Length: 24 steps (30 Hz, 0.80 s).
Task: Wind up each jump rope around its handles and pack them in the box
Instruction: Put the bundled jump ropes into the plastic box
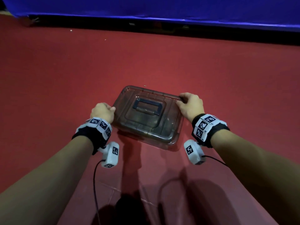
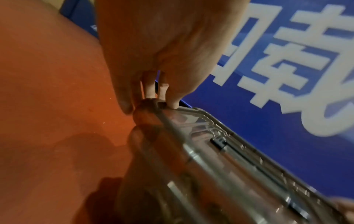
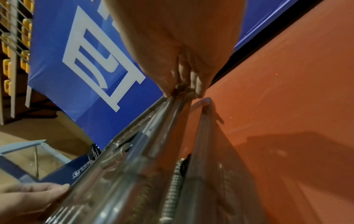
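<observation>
Closing stage, most likely: no loose ropes lying anywhere on the red floor (image 1: 162, 62), and a smoky translucent plastic box (image 1: 164, 143) sitting at the middle of the head view, dead ahead at 12 o'clock from the body, well short of the blue banner (image 1: 162, 7).

Holding the lid (image 1: 146, 114) from both sides. Left hand (image 1: 102, 112) at the lid's 9 o'clock edge, fingers curled over the rim and thumb (image 2: 172, 104) pressing on top, as seen from the left wrist. Right hand (image 1: 190, 105) at the 2 o'clock corner, fingertips (image 3: 197, 89) pinching the lid's lip. Neither hand spread flat; both clamped on the lid itself, not on the dark carry handle (image 1: 147, 106) at its centre.

From the right wrist: a clear gap between lid and box rim (image 3: 203, 128) on the 3 o'clock side, so not seated there. Inside that gap, a ribbed grey coil (image 3: 173, 188), probably part of a wound jump rope lying against the wall. Through the lid from above, only dim shapes; impossible to count the ropes or judge how tidily wound. Equally impossible to rule out an opening rather than a closing.

Next, if closing: line the lid up square with the rim, keep the coil clear of the 3 o'clock edge so as not to trap it, then press down evenly at 9 and 3 until seated all round.
</observation>
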Each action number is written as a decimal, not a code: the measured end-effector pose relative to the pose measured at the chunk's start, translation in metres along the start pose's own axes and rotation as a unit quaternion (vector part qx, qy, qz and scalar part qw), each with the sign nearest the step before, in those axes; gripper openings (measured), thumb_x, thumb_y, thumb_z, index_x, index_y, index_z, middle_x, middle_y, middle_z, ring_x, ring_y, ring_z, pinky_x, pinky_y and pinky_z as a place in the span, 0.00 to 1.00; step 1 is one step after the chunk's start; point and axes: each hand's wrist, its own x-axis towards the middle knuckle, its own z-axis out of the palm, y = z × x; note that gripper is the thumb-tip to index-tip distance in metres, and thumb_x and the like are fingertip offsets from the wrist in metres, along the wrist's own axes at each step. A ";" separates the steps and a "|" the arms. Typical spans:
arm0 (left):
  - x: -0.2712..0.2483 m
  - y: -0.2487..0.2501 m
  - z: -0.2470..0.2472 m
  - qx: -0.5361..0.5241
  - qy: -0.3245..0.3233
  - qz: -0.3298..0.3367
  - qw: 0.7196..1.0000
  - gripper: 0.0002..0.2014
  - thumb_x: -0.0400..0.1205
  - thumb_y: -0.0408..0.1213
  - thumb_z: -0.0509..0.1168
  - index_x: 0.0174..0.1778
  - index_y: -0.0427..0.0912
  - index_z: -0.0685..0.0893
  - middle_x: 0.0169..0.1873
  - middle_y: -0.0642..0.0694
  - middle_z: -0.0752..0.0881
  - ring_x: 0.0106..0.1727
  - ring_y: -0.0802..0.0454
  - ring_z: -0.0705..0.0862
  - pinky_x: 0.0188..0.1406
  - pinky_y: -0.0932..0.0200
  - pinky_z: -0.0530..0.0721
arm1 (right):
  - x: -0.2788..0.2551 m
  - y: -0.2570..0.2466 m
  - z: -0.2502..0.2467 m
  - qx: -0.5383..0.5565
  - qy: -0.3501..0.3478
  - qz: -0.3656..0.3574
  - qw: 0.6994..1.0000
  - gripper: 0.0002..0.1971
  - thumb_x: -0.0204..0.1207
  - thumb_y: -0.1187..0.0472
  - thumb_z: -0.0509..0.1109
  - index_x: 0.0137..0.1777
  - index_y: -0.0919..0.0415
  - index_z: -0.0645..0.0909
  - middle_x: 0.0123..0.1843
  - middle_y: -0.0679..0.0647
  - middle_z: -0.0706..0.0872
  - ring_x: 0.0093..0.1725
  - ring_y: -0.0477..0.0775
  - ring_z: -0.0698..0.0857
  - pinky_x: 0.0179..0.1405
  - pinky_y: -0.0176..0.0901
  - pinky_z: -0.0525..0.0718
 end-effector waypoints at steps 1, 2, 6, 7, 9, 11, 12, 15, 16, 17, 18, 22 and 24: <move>-0.002 -0.002 0.005 0.012 -0.009 0.005 1.000 0.11 0.88 0.42 0.68 0.58 0.39 0.89 0.58 0.36 0.90 0.64 0.34 0.85 0.62 0.48 0.80 | -0.003 0.001 0.000 -0.022 -0.001 0.003 1.000 0.19 0.82 0.60 0.71 0.72 0.57 0.84 0.65 0.56 0.90 0.67 0.57 0.86 0.68 0.37 0.77; -0.002 -0.004 0.009 0.014 -0.020 0.004 1.000 0.12 0.88 0.43 0.67 0.59 0.39 0.88 0.58 0.36 0.89 0.64 0.34 0.85 0.62 0.47 0.80 | -0.005 0.002 0.001 -0.038 -0.001 0.008 0.999 0.18 0.82 0.60 0.70 0.71 0.57 0.84 0.64 0.57 0.90 0.66 0.59 0.87 0.68 0.40 0.78; 0.001 -0.005 0.017 0.002 -0.036 -0.006 0.999 0.10 0.88 0.44 0.66 0.57 0.40 0.83 0.59 0.35 0.88 0.61 0.32 0.86 0.62 0.41 0.86 | -0.006 0.004 0.000 -0.045 -0.004 0.007 0.999 0.18 0.82 0.60 0.68 0.71 0.56 0.84 0.64 0.60 0.90 0.64 0.62 0.88 0.68 0.50 0.85; 0.001 -0.005 0.016 0.007 -0.039 -0.004 0.999 0.10 0.88 0.43 0.66 0.58 0.40 0.83 0.60 0.35 0.87 0.62 0.32 0.85 0.62 0.42 0.86 | -0.005 0.004 0.000 -0.053 -0.006 0.005 0.999 0.18 0.82 0.61 0.67 0.71 0.56 0.84 0.64 0.60 0.90 0.64 0.62 0.87 0.68 0.49 0.84; 0.000 -0.002 0.016 0.023 -0.043 -0.004 0.999 0.11 0.88 0.40 0.64 0.62 0.39 0.82 0.62 0.35 0.86 0.63 0.32 0.84 0.59 0.49 0.82 | -0.001 0.005 0.001 -0.064 -0.009 0.011 0.998 0.18 0.81 0.62 0.66 0.70 0.56 0.84 0.63 0.61 0.90 0.64 0.63 0.87 0.69 0.48 0.83; -0.003 0.002 0.018 0.018 -0.033 0.007 0.999 0.16 0.85 0.34 0.61 0.69 0.38 0.79 0.67 0.36 0.83 0.67 0.33 0.81 0.58 0.49 0.75 | 0.004 0.002 0.000 -0.083 -0.013 0.016 0.996 0.20 0.80 0.64 0.66 0.71 0.56 0.83 0.65 0.60 0.89 0.64 0.63 0.87 0.68 0.50 0.84; -0.007 0.003 0.021 0.004 -0.021 0.030 0.999 0.20 0.83 0.32 0.60 0.73 0.40 0.77 0.71 0.37 0.80 0.70 0.34 0.79 0.61 0.47 0.75 | 0.005 -0.001 0.001 -0.109 -0.007 0.001 0.994 0.21 0.80 0.65 0.66 0.72 0.56 0.81 0.68 0.60 0.87 0.67 0.63 0.85 0.69 0.52 0.83; -0.023 -0.002 0.040 -0.004 0.013 0.159 0.987 0.25 0.88 0.37 0.57 0.83 0.43 0.69 0.82 0.43 0.71 0.81 0.41 0.71 0.76 0.44 0.70 | -0.001 -0.007 0.012 -0.212 -0.002 -0.144 0.966 0.27 0.87 0.55 0.63 0.84 0.60 0.68 0.87 0.58 0.66 0.87 0.60 0.64 0.86 0.57 0.65; -0.027 -0.006 0.047 0.030 0.025 0.199 0.979 0.26 0.90 0.42 0.56 0.86 0.42 0.67 0.85 0.44 0.69 0.84 0.42 0.67 0.80 0.44 0.67 | -0.005 -0.005 0.019 -0.261 -0.049 -0.177 0.948 0.32 0.89 0.46 0.58 0.88 0.59 0.60 0.91 0.57 0.55 0.90 0.58 0.54 0.89 0.59 0.55; -0.030 -0.009 0.052 0.068 0.037 0.224 0.971 0.28 0.91 0.47 0.54 0.87 0.40 0.65 0.86 0.43 0.67 0.86 0.43 0.64 0.83 0.44 0.65 | -0.010 -0.001 0.027 -0.314 -0.103 -0.185 0.926 0.37 0.88 0.39 0.51 0.90 0.58 0.51 0.92 0.55 0.47 0.91 0.56 0.46 0.89 0.62 0.47; -0.030 -0.011 0.055 0.098 0.045 0.234 0.966 0.30 0.92 0.51 0.52 0.88 0.39 0.64 0.87 0.42 0.65 0.88 0.44 0.61 0.86 0.44 0.61 | -0.014 0.005 0.034 -0.356 -0.139 -0.177 0.907 0.40 0.87 0.34 0.45 0.91 0.57 0.44 0.92 0.53 0.41 0.91 0.55 0.41 0.89 0.64 0.43; -0.026 0.010 0.051 0.120 0.041 0.260 0.957 0.34 0.91 0.59 0.46 0.90 0.44 0.59 0.90 0.46 0.55 0.91 0.49 0.49 0.90 0.46 0.47 | -0.014 0.015 0.038 -0.381 -0.145 -0.171 0.897 0.42 0.85 0.31 0.41 0.91 0.56 0.38 0.92 0.51 0.38 0.90 0.54 0.37 0.88 0.66 0.40; -0.025 0.033 0.053 0.098 0.012 0.300 0.949 0.33 0.91 0.60 0.45 0.91 0.47 0.55 0.91 0.48 0.52 0.91 0.51 0.46 0.90 0.45 0.43 | -0.013 0.014 0.037 -0.380 -0.142 -0.176 0.897 0.42 0.85 0.31 0.41 0.91 0.56 0.38 0.92 0.51 0.39 0.90 0.54 0.38 0.88 0.66 0.41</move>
